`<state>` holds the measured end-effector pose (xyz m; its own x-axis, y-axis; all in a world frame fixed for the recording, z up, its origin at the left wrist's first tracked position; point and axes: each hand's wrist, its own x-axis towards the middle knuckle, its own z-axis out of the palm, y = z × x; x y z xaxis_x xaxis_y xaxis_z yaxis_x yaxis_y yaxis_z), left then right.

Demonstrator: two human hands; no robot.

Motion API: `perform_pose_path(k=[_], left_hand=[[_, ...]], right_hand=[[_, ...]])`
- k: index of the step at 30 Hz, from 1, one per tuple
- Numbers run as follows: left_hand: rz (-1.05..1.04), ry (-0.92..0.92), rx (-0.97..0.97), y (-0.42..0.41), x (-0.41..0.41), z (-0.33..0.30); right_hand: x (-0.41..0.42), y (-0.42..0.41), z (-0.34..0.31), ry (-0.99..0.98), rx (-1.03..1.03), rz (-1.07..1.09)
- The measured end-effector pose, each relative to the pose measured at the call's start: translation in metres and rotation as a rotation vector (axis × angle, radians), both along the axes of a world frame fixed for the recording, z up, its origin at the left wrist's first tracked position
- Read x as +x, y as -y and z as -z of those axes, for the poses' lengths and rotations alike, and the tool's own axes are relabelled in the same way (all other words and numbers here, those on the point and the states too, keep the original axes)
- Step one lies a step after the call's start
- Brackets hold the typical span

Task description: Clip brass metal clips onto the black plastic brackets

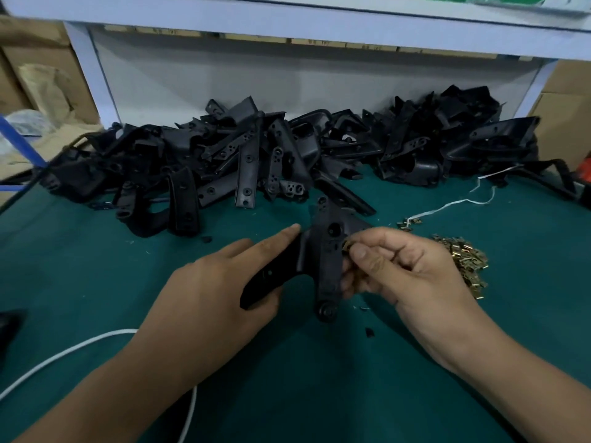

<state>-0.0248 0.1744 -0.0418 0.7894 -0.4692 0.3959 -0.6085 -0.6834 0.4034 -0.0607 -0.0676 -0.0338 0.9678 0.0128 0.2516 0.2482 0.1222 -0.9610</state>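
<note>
bracket (pixel 323 263) sits between the hands above the green surface (pixel 96 266), long axis running near to far. left hand (pixel 217 282) grips its side wing, index finger straight. right hand (pixel 393 266) pinches a brass clip (pixel 346 245) right at the bracket's right edge, so it's nearer. clip mostly hidden by thumb; seating unclear. spare clips (pixel 463 260) just right.

Operator's body in view — two bare forearms and two bare hands, left (pixel 220 282) and right (pixel 412 273), no gloves, sleeves, rings, watch or wristband visible, fingernails short and unpainted — nothing worn below the point where the frame cuts off.
</note>
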Motion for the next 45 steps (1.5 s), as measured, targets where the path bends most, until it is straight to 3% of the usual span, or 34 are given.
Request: perform_pose_path(k=[7,13,21,25,30,39,45], left_hand=[[-0.009,0.015,0.095,-0.001,0.001,-0.006],[0.007,-0.033,0.154,-0.002,0.0,-0.006],[0.036,-0.07,0.168,0.003,-0.003,-0.008],[0.046,-0.074,0.068,0.005,-0.002,-0.003],[0.008,-0.092,-0.122,0.005,0.0,0.005],[0.299,-0.309,-0.233,0.005,0.001,0.003],[0.329,-0.299,-0.203,0.004,-0.001,0.003]], right_hand=[[-0.003,0.006,-0.007,-0.054,-0.094,-0.02],[-0.007,0.01,-0.012,-0.013,-0.47,-0.016],[0.0,0.013,-0.038,-0.153,-0.541,-0.16],[0.007,0.006,-0.037,-0.156,-0.442,-0.094],[0.009,0.003,-0.023,-0.043,-0.178,-0.078],[0.006,0.022,-0.011,0.019,-0.114,-0.23],[0.002,0.016,-0.004,0.135,-0.305,-0.211]])
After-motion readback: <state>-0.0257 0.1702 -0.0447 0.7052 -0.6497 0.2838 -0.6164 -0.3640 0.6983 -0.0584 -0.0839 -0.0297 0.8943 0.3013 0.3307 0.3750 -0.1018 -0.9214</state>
